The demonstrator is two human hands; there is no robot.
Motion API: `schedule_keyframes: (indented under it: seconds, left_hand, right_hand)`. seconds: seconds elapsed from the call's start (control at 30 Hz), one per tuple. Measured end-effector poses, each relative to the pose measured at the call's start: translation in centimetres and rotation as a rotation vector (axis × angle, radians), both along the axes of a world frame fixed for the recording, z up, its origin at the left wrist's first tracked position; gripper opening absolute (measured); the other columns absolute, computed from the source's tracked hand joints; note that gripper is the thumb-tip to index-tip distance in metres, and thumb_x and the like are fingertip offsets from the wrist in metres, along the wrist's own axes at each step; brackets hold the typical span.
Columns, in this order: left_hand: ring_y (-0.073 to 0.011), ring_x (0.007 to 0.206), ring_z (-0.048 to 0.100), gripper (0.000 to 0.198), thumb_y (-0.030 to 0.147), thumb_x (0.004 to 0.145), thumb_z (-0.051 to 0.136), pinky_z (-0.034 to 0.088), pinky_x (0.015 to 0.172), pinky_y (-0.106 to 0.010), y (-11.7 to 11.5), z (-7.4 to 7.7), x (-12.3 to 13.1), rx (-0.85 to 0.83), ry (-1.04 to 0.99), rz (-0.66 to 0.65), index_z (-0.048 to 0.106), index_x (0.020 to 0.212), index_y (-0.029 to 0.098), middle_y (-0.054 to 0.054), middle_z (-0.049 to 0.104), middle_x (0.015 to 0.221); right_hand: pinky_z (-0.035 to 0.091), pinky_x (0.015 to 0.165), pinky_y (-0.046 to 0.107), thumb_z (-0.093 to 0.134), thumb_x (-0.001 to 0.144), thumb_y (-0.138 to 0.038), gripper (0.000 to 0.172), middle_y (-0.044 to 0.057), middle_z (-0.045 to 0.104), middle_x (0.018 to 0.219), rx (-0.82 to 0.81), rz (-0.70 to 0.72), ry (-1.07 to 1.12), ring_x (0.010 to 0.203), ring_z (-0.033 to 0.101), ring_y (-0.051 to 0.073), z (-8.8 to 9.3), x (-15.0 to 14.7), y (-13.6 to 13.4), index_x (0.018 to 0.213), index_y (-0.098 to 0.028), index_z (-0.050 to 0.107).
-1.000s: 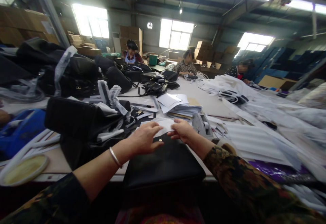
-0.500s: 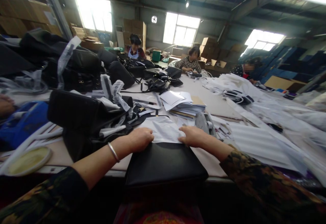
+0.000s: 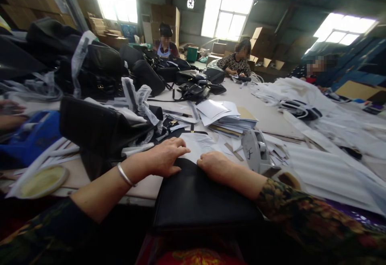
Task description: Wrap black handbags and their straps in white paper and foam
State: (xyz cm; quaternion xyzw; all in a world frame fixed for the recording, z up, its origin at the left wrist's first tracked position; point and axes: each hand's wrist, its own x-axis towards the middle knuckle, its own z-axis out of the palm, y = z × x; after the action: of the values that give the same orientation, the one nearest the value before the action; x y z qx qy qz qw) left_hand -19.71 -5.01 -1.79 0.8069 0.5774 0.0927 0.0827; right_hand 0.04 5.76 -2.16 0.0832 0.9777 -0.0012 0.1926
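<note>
Black bag [image 3: 199,200] overhangs the table edge [image 3: 141,196]; left hand [image 3: 164,158] lies open-fingered, right hand [image 3: 214,165] curled, both on its far edge.

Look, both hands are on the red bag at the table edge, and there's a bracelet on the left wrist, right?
Not quite. The bag is black, not red, as the head view shows. The rest holds: the left hand and right hand both rest on it at the table edge, and the bracelet is on the left wrist.

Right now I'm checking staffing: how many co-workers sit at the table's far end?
3: one behind the black bags, one centre, one far right. Others may be hidden.
</note>
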Motion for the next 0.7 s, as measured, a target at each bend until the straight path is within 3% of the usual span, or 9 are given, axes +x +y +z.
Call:
schedule_keyframes:
  seconds: [0.07,0.17,0.27,0.4,0.5,0.6,0.7]
  left_hand:
    - [-0.0308,0.121,0.054,0.063,0.023,0.073,0.073,0.043,0.104,-0.041,0.5,-0.7,-0.2,0.041,0.045,-0.021,0.057,0.134,0.019,-0.013,0.057,0.132]
    - [-0.0266,0.1,0.062,0.026,0.015,0.084,0.059,0.047,0.093,-0.04,1.0,-1.9,-0.1,0.048,0.151,-0.056,0.069,0.108,0.019,-0.011,0.067,0.104]
    - [-0.0235,0.081,0.061,0.015,0.015,0.089,0.053,0.046,0.084,-0.04,0.3,-2.3,0.3,0.058,0.213,-0.111,0.067,0.087,0.02,-0.008,0.065,0.083]
    - [-0.0231,0.078,0.058,0.008,0.016,0.084,0.061,0.044,0.077,-0.038,-1.4,-2.3,1.1,0.052,0.183,-0.155,0.065,0.087,0.021,-0.006,0.064,0.083]
    - [-0.0231,0.082,0.059,0.01,0.016,0.087,0.06,0.044,0.074,-0.037,-1.7,-2.5,1.4,0.023,0.155,-0.16,0.065,0.091,0.023,-0.005,0.065,0.087]
    - [-0.0229,0.085,0.06,0.012,0.016,0.089,0.057,0.044,0.077,-0.036,-1.2,-3.2,1.0,0.004,0.146,-0.18,0.065,0.094,0.023,-0.005,0.066,0.09]
    - [-0.0225,0.087,0.062,0.014,0.016,0.091,0.054,0.045,0.078,-0.035,-1.2,-3.6,0.2,0.003,0.128,-0.211,0.066,0.096,0.023,-0.005,0.067,0.093]
  right_hand:
    - [0.051,0.073,0.032,0.047,0.089,-0.009,0.028,0.014,0.072,0.098,0.002,0.012,0.03,0.089,0.069,0.026,-0.2,0.1,0.6,0.106,-0.011,0.069]
    - [0.05,0.077,0.032,0.047,0.088,-0.011,0.027,0.013,0.071,0.098,-0.06,0.07,0.104,0.089,0.067,0.024,-0.1,0.9,1.3,0.105,-0.013,0.068]
    - [0.049,0.082,0.032,0.05,0.088,-0.015,0.023,0.012,0.071,0.099,-0.198,0.127,0.148,0.09,0.066,0.023,0.8,2.2,1.7,0.099,-0.015,0.071]
    - [0.049,0.083,0.029,0.06,0.09,-0.037,0.028,0.007,0.073,0.098,-0.531,0.058,0.18,0.09,0.067,0.021,2.7,2.9,3.0,0.105,-0.019,0.074]
    - [0.049,0.086,0.027,0.058,0.092,-0.042,0.032,0.005,0.074,0.101,-0.706,-0.006,0.221,0.091,0.067,0.018,3.2,1.4,4.6,0.109,-0.019,0.074]
    - [0.044,0.1,0.029,0.054,0.096,-0.041,0.035,0.008,0.071,0.117,-0.709,0.053,0.348,0.108,0.064,0.019,1.8,-1.1,5.8,0.117,-0.018,0.071]
    - [0.029,0.116,0.041,0.054,0.095,-0.048,0.05,0.013,0.055,0.143,-0.579,0.154,0.308,0.135,0.047,0.026,-1.0,-2.7,6.1,0.134,-0.018,0.061]
